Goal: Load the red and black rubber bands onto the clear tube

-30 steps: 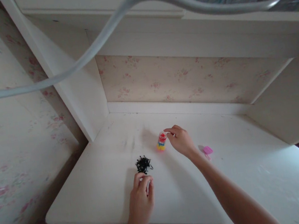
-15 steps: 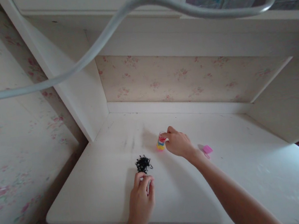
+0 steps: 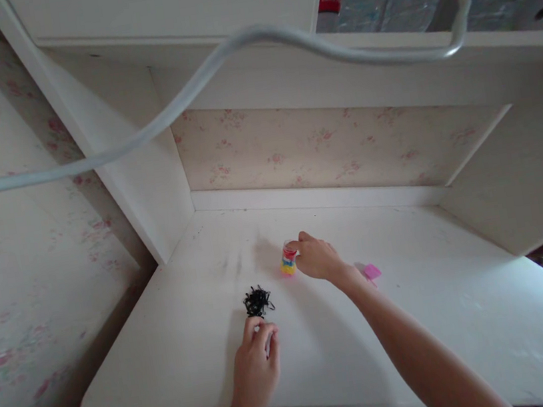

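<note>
White desk point(image 3: 171, 352): right hand point(image 3: 315, 256) has reached the jar point(image 3: 288, 263).

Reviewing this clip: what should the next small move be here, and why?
Probably the right hand should ease a fingertip into the mouth of the small clear jar: its fingers are right at the rim, and bright colours show inside. The left hand is by the black pile, not the jar, so a gentle touch seems wise.

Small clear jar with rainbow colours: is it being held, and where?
The bare right hand is at the top of the small clear jar, but whether it grips can't be told.
</note>
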`<state>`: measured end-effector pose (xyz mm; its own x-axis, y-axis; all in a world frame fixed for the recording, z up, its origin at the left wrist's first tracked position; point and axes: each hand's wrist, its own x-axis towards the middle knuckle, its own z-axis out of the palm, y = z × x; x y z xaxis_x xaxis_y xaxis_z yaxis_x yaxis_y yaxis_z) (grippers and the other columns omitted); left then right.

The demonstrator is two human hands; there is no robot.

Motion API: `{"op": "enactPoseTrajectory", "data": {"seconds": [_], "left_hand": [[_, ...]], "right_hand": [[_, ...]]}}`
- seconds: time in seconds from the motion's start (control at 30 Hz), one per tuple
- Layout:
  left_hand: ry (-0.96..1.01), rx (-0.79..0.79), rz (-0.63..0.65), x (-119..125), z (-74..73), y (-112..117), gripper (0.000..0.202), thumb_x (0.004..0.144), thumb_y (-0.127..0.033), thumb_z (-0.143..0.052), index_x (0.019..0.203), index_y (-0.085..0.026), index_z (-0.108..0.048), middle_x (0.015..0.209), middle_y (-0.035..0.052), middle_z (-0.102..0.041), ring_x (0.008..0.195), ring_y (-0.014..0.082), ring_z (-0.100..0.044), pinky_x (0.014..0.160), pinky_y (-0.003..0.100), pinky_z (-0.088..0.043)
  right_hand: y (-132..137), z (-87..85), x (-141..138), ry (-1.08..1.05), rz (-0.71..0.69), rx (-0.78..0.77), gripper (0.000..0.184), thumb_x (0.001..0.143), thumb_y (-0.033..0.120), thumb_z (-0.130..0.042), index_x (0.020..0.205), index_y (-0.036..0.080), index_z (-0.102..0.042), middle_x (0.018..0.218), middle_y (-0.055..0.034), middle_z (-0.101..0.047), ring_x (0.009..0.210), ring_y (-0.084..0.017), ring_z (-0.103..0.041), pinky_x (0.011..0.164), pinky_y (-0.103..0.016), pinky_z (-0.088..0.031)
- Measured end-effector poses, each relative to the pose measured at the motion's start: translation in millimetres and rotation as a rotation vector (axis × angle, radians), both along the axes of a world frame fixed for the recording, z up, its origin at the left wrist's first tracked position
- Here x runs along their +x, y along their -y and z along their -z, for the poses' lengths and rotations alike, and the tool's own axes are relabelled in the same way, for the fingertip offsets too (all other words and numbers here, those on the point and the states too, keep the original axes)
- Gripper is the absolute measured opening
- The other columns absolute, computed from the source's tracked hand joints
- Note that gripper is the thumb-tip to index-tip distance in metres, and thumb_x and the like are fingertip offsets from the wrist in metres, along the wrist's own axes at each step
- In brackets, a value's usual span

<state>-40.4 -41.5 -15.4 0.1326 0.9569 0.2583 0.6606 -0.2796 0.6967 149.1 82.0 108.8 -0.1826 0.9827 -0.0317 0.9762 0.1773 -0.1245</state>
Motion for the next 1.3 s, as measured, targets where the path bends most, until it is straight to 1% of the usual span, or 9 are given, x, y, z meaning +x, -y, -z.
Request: {"op": "enactPoseTrajectory", "data": {"seconds": [0.27, 0.43, 0.53, 0.7, 0.77, 0.83, 0.93, 1.0, 1.3], "left_hand": [[-0.011, 0.005, 0.007, 0, -0.6, 0, 0.020, 0.090, -0.027, -0.041, 0.089, -0.023, -0.060, 0.100, 0.0039, -0.055, 0.066, 0.0092, -0.059, 0.059, 0.020, -0.049], [-0.016, -0.007, 0.004, 2, -1.9, 1, 0.019, 0.090, -0.026, -0.041, 0.089, -0.023, -0.060, 0.100, 0.0038, -0.055, 0.066, 0.0092, -0.059, 0.060, 0.021, -0.049], [-0.013, -0.022, 0.006, 2, -2.6, 2, 0.021, 0.091, -0.026, -0.039, 0.090, -0.024, -0.060, 0.101, 0.0043, -0.055, 0.068, 0.0099, -0.059, 0.061, 0.021, -0.050], [-0.026, -0.029, 0.004, 3, -1.4, 1, 0.020, 0.090, -0.025, -0.040, 0.090, -0.024, -0.060, 0.100, 0.0035, -0.055, 0.062, 0.0089, -0.057, 0.060, 0.022, -0.049], [-0.017, -0.026, 0.009, 3, -0.8, 0, 0.019, 0.089, -0.023, -0.041, 0.090, -0.024, -0.060, 0.100, 0.0037, -0.055, 0.064, 0.0093, -0.058, 0.061, 0.022, -0.049], [-0.008, -0.023, 0.010, 3, -0.4, 0, 0.019, 0.089, -0.023, -0.041, 0.089, -0.024, -0.060, 0.100, 0.0039, -0.055, 0.066, 0.0097, -0.059, 0.061, 0.021, -0.049], [0.005, -0.031, 0.014, 2, 0.2, 0, 0.020, 0.089, -0.022, -0.041, 0.088, -0.024, -0.061, 0.099, 0.0039, -0.056, 0.067, 0.0096, -0.059, 0.061, 0.021, -0.048], [0.011, -0.033, 0.014, 2, 0.6, -1, 0.019, 0.088, -0.022, -0.042, 0.088, -0.023, -0.061, 0.099, 0.0039, -0.056, 0.066, 0.0094, -0.059, 0.060, 0.021, -0.047], [0.105, -0.013, -0.014, 0, -0.1, -5, 0.019, 0.090, -0.027, -0.040, 0.091, -0.020, -0.058, 0.088, 0.0046, -0.060, 0.069, 0.0132, -0.057, 0.066, 0.026, -0.048]], "right_hand": [[-1, -1.4, 5, -0.111, 0.035, 0.090, 0.048, 0.078, 0.016, -0.043, 0.117, 0.038, -0.060, 0.101, -0.0021, -0.057, 0.085, -0.019, -0.060, 0.071, -0.027, -0.040], [3, 3.5, 12, -0.219, 0.047, 0.204, 0.048, 0.078, 0.014, -0.042, 0.118, 0.033, -0.059, 0.105, -0.0019, -0.056, 0.085, -0.016, -0.059, 0.074, -0.027, -0.041], [1, 18.7, 16, -0.403, 0.044, 0.252, 0.046, 0.079, 0.020, -0.049, 0.123, 0.029, -0.054, 0.111, -0.0035, -0.054, 0.089, -0.016, -0.057, 0.080, -0.028, -0.043], [-3, 63.2, 15, -0.749, 0.048, 0.126, 0.066, 0.072, 0.036, -0.065, 0.133, 0.025, -0.042, 0.124, -0.0073, -0.052, 0.101, -0.017, -0.055, 0.084, -0.031, -0.045], [-4, 78.6, 11, -0.806, 0.039, 0.098, 0.068, 0.071, 0.036, -0.067, 0.133, 0.025, -0.040, 0.122, -0.0063, -0.055, 0.105, -0.018, -0.055, 0.086, -0.032, -0.045], [-4, 89.1, 7, -0.822, 0.051, 0.088, 0.059, 0.073, 0.034, -0.065, 0.128, 0.024, -0.045, 0.114, -0.0048, -0.061, 0.102, -0.018, -0.057, 0.086, -0.033, -0.044], [-3, 96.3, 0, -0.785, 0.108, 0.085, 0.035, 0.076, 0.033, -0.061, 0.110, 0.022, -0.057, 0.101, -0.0034, -0.066, 0.093, -0.018, -0.060, 0.083, -0.032, -0.044], [0, 97.7, -2, -0.766, 0.121, 0.111, 0.029, 0.077, 0.035, -0.060, 0.102, 0.022, -0.060, 0.099, -0.0036, -0.066, 0.090, -0.018, -0.060, 0.081, -0.031, -0.044], [35, 102.5, 6, -0.790, 0.170, 0.238, 0.038, 0.074, 0.042, -0.061, 0.104, 0.019, -0.060, 0.095, -0.0055, -0.065, 0.082, -0.018, -0.059, 0.072, -0.030, -0.044]]}}
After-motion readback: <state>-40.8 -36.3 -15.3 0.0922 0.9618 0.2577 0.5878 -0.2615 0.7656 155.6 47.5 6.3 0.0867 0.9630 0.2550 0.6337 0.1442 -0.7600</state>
